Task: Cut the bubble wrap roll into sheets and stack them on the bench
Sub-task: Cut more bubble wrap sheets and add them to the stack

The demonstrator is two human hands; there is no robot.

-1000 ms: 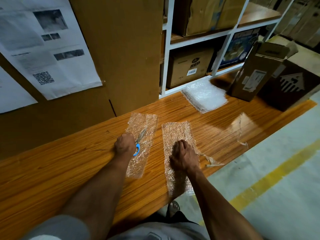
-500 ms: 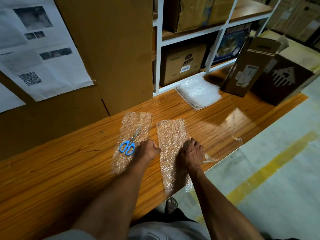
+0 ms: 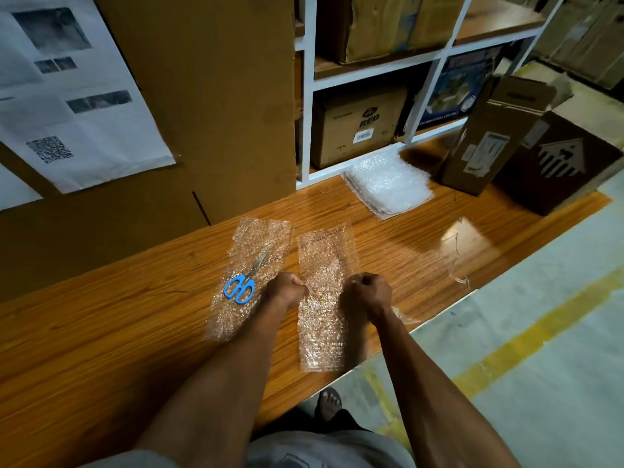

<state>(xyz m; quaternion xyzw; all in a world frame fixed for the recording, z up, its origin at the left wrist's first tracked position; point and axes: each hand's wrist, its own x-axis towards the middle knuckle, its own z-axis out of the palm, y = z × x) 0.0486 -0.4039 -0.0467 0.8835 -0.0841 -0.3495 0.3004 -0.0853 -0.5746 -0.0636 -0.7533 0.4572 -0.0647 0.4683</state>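
Both hands have a pinching grip on the same cut sheet of bubble wrap: my left hand has curled fingers on its left edge and my right hand on its right edge, about halfway along its length. That sheet lies flat on the table, its near end reaching the table's front edge. Just left of the sheet lies a second sheet, with the blue-handled scissors resting on top of it, blades pointing away from me. Beyond the sheet and to its right, against the white shelf, sits the stack of finished sheets. I judge the step in hand is lifting this sheet to carry it to that stack. To do it well I would raise both edges evenly so the sheet stays taut and does not fold, clear the table without dragging the near end over the edge, then lay it squarely on the stack. Right of the sheet, a clear scrap glints on the table; I cannot make out its outline. My fingertips are tucked under my knuckles, so how much wrap they hold is hidden, and no roll is in view.
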